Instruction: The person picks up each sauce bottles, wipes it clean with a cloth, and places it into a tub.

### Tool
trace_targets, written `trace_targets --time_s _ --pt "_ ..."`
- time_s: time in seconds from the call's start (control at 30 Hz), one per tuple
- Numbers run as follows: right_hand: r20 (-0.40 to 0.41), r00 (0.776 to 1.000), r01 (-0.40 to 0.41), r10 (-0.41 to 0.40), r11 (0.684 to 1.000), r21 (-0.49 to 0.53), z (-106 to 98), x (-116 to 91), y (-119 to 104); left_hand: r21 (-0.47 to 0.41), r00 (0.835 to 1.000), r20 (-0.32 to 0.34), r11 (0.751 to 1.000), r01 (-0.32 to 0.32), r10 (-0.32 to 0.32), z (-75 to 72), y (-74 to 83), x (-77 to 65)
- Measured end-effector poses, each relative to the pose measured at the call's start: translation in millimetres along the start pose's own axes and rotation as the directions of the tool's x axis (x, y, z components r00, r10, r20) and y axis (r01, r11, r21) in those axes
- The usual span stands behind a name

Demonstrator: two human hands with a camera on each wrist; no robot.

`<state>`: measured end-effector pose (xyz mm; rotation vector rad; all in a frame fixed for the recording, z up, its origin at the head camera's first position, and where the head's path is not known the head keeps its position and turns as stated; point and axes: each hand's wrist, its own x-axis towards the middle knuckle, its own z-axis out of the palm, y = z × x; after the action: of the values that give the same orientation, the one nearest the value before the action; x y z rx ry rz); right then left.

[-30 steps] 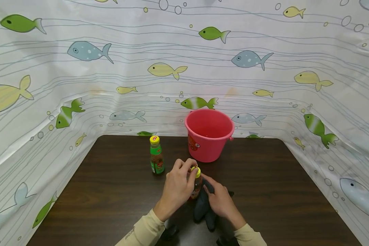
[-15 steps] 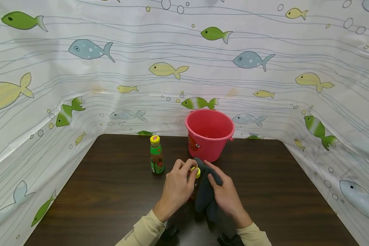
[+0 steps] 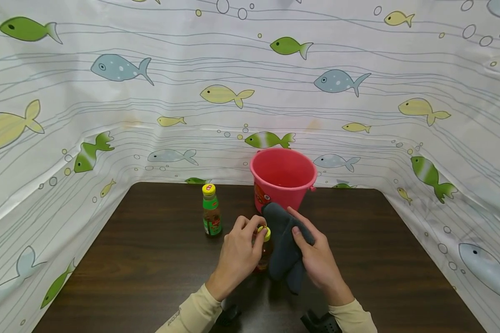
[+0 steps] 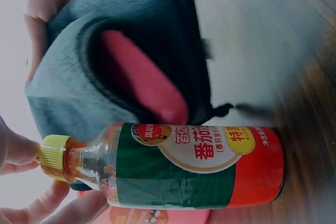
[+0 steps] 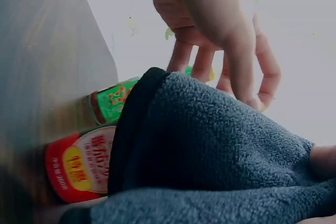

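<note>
In the head view my left hand (image 3: 238, 256) pinches the yellow cap (image 4: 54, 158) of a sauce bottle (image 4: 181, 166) between fingers and thumb. The bottle stands upright on the dark wooden table, with a red and green label carrying Chinese characters. My right hand (image 3: 320, 259) grips a dark grey-blue cloth (image 3: 280, 245), fuzzy with a black edge. It hangs folded right beside the bottle, and pink shows through its loop in the left wrist view. From the right wrist, the cloth (image 5: 210, 135) hides the bottle's upper part.
A second bottle (image 3: 211, 215) with a yellow cap and green label stands to the left. Behind the hands is a pink bucket (image 3: 283, 187), near the back edge of the brown table (image 3: 150, 259). A fish-patterned white sheet (image 3: 171, 41) surrounds the table.
My right hand has lifted the cloth from low beside the bottle, up and slightly right, overlapping the bucket's lower part in view. The left hand stays on the cap.
</note>
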<state>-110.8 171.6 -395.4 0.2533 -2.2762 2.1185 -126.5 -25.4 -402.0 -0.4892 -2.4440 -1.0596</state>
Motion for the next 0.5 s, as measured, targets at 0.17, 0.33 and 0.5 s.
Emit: trace_targets --time_s 0.17,0.33,0.5 --pt "0.015 0.999 -0.039 0.039 0.999 -0.007 0.8 -2.3 6.6 -0.012 1.0 0.01 1.0 0.01 -0.01 -1.3 0.7 -0.4" --pt "0.018 0.997 -0.07 0.069 0.997 0.026 1.7 -3.0 10.5 -0.019 1.0 0.001 1.0 0.016 -0.016 -0.9 0.2 -0.4" --pt "-0.002 0.996 -0.088 0.088 0.996 0.034 4.0 -2.7 12.8 -0.006 1.0 -0.018 1.0 0.012 -0.012 -0.1 0.0 0.1"
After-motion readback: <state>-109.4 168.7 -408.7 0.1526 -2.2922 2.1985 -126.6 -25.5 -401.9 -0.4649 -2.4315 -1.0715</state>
